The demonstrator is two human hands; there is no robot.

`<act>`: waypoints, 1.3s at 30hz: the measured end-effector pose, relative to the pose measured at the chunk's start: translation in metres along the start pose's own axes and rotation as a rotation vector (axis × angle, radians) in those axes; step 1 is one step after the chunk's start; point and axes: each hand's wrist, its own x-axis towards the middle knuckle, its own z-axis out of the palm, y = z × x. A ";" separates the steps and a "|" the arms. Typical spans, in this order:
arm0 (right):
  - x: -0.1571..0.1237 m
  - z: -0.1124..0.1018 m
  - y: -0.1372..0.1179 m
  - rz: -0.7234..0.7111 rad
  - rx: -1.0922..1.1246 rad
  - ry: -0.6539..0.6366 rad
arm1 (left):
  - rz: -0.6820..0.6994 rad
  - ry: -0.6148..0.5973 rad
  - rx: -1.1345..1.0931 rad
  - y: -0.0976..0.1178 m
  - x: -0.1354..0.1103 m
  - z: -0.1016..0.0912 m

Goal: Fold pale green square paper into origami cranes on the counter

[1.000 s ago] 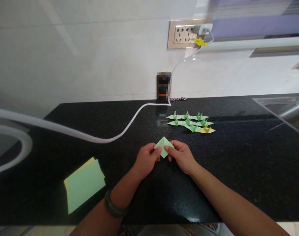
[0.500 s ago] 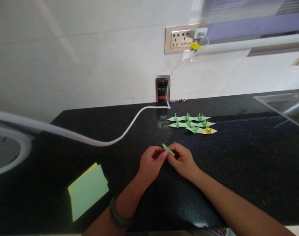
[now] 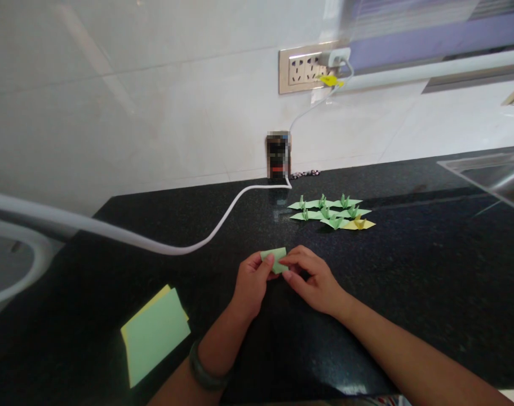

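A small folded piece of green paper (image 3: pixel 279 255) is pinched by my left hand (image 3: pixel 252 285), thumb on top, above the dark countertop. My right hand (image 3: pixel 316 282) is at the paper's right edge, its thumb near the lower corner and its fingertips on the face. Beyond my hands stand several green paper cranes (image 3: pixel 323 203) in close rows, with one yellow paper crane (image 3: pixel 360 224) at the near right. To the left lies a stack of green and yellow paper sheets (image 3: pixel 158 332).
A phone (image 3: pixel 278 155) with a blurred screen leans on the tiled wall, with a white cable (image 3: pixel 185 249) curving leftward. Behind are a wall socket (image 3: pixel 303 69) with a charger (image 3: pixel 338 57), and a beaded string (image 3: pixel 306 174). A metal sink (image 3: pixel 485 163) is at the right.
The folded green paper has turned from a narrow, slanted edge to a flat square face. My right fingers have loosened and shifted over it. The view has moved slightly.
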 end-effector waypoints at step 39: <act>0.000 -0.006 0.019 -0.229 -0.213 -0.015 | -0.164 -0.227 -0.051 0.006 0.002 -0.014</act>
